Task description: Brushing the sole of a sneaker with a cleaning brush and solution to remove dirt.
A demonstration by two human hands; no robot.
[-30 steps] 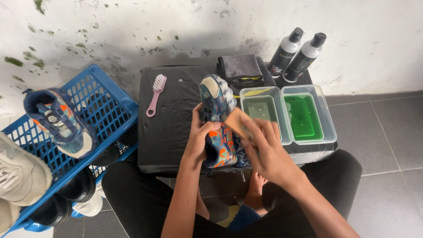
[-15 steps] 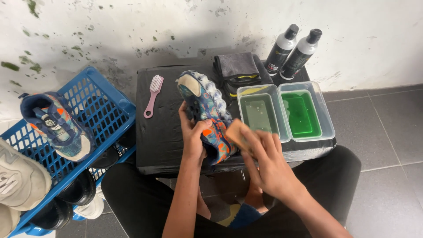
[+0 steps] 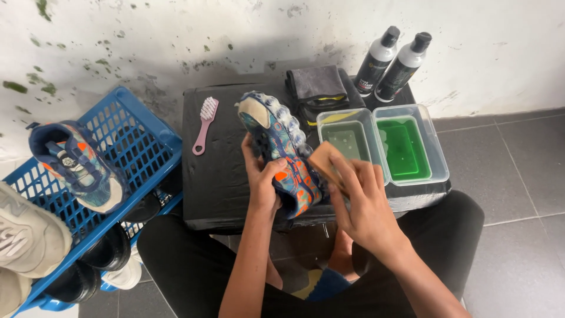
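While the left hand point(image 3: 263, 179) grips the blue-and-orange shoe point(image 3: 279, 152) at mid-frame, fingers wrapped round it and sole tilted up, the right hand point(image 3: 360, 197) closes on a tan brush point(image 3: 325, 163) pressed to the shoe's side. Scrubbing looks under way — not finished. Its mate point(image 3: 76, 166) waits on the blue basket point(image 3: 138, 132) at left; the tubs point(image 3: 382, 143) and the pink brush point(image 3: 204, 124) sit on the black table point(image 3: 220, 176).
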